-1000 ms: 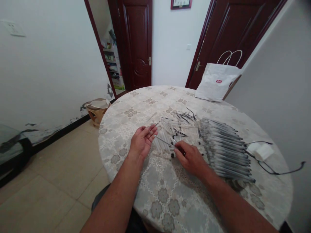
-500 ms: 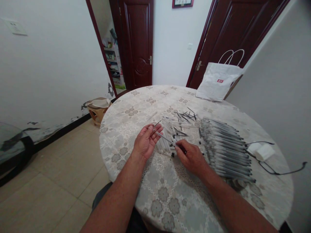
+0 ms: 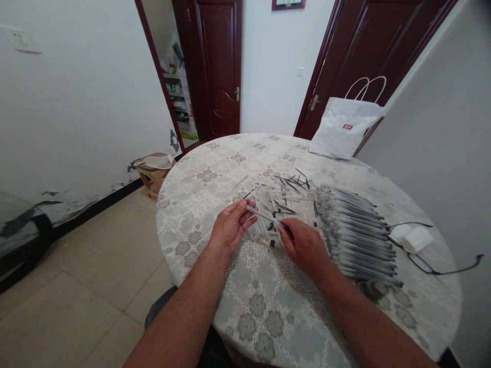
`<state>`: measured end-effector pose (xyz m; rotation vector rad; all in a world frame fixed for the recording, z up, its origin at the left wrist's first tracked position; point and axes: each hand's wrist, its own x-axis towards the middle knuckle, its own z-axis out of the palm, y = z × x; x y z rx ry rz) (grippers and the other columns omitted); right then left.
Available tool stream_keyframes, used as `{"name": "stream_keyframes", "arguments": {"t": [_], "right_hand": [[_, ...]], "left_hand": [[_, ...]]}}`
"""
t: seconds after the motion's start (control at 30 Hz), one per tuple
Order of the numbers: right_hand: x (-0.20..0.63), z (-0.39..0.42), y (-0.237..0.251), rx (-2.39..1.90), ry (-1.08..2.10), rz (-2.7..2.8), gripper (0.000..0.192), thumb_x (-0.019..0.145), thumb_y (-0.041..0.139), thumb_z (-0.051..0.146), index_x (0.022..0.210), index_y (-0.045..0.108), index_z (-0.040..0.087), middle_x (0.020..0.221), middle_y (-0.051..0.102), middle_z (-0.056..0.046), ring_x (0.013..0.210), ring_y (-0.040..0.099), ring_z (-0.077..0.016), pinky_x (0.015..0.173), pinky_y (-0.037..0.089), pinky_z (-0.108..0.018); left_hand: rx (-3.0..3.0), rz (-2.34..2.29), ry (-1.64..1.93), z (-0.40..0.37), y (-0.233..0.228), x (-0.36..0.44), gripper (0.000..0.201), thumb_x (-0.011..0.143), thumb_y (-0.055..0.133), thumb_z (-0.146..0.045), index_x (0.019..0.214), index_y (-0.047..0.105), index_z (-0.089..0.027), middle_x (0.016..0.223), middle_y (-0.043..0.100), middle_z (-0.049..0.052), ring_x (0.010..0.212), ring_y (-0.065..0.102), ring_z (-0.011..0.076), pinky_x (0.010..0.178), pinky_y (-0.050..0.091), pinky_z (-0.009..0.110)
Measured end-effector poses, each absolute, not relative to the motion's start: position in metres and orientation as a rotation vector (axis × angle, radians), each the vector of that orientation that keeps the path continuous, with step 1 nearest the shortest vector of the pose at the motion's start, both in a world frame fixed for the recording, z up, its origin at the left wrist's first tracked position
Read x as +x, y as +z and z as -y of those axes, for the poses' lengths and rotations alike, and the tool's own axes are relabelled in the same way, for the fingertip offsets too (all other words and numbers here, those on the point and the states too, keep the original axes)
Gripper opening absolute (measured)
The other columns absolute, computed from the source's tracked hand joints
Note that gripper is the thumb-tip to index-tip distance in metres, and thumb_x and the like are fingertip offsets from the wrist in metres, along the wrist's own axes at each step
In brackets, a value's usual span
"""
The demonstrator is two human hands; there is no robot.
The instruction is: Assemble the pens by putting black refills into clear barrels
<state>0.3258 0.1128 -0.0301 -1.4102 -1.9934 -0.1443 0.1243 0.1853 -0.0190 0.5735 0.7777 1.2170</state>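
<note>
A slim, pale pen [image 3: 264, 212] spans the gap between my two hands above the table. My left hand [image 3: 232, 224] pinches its left end between thumb and forefinger, the other fingers loosely curled. Around its right end my right hand [image 3: 303, 243] is closed, hiding that part. Beneath the pen lie several clear pen tubes [image 3: 261, 227] and small black caps [image 3: 272, 243]. Thin black refills [image 3: 293, 181] are scattered just beyond. To the right of my right hand, a thick stack of pens [image 3: 364, 235] lies side by side.
The round table [image 3: 253, 306] has a flowered cloth. Eyeglasses [image 3: 433, 271] and a folded white tissue [image 3: 416, 239] lie at the right edge. At the far right stands a white paper bag [image 3: 345, 128]. A wooden stool [image 3: 153, 174] is on the floor at left.
My left fingers have closed onto the pen's left end, and the dark tip seen there before is less visible. My right hand stays nearly in place.
</note>
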Motion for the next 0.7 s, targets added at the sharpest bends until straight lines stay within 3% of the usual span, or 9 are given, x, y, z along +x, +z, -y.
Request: {"name": "stream_keyframes", "arguments": {"t": [0.2,0.37,0.53,0.7], "right_hand": [[0.326,-0.112,-0.032,-1.252,-0.284,2.062,0.021,0.102,0.050,0.022,0.115,0.065,0.016,0.099,0.075,-0.012,0.092,0.070,-0.0217,0.085,0.053,-0.031],[0.324,-0.106,-0.027,-1.280,-0.108,2.015,0.021,0.101,0.051,0.025,0.110,0.067,0.016,0.098,0.075,-0.011,0.085,0.071,-0.0213,0.080,0.052,-0.031],[0.316,-0.103,-0.014,-1.444,0.432,1.741,0.020,0.098,0.054,0.034,0.097,0.068,0.020,0.075,0.070,-0.002,0.065,0.065,-0.0154,0.062,0.047,-0.026],[0.314,-0.112,-0.013,-1.405,1.293,1.143,0.027,0.088,0.061,0.047,0.083,0.060,0.020,0.059,0.058,0.005,0.038,0.042,-0.0076,0.036,0.027,-0.019]], "left_hand": [[0.567,-0.774,1.224,-0.184,-0.017,0.128,0.019,0.086,0.075,-0.025,0.098,0.072,-0.011,0.104,0.077,0.015,0.089,0.076,0.0215,0.080,0.062,0.034],[0.607,-0.769,1.234,-0.184,-0.020,0.130,0.020,0.086,0.075,-0.027,0.098,0.070,-0.011,0.100,0.077,0.014,0.089,0.076,0.0224,0.081,0.062,0.035],[0.649,-0.766,1.252,-0.185,-0.024,0.132,0.024,0.085,0.076,-0.030,0.099,0.069,-0.012,0.102,0.076,0.014,0.092,0.076,0.0231,0.082,0.062,0.036],[0.736,-0.803,1.253,-0.182,-0.021,0.133,0.027,0.085,0.075,-0.031,0.102,0.068,-0.013,0.102,0.076,0.013,0.093,0.075,0.0220,0.080,0.062,0.034]]}}
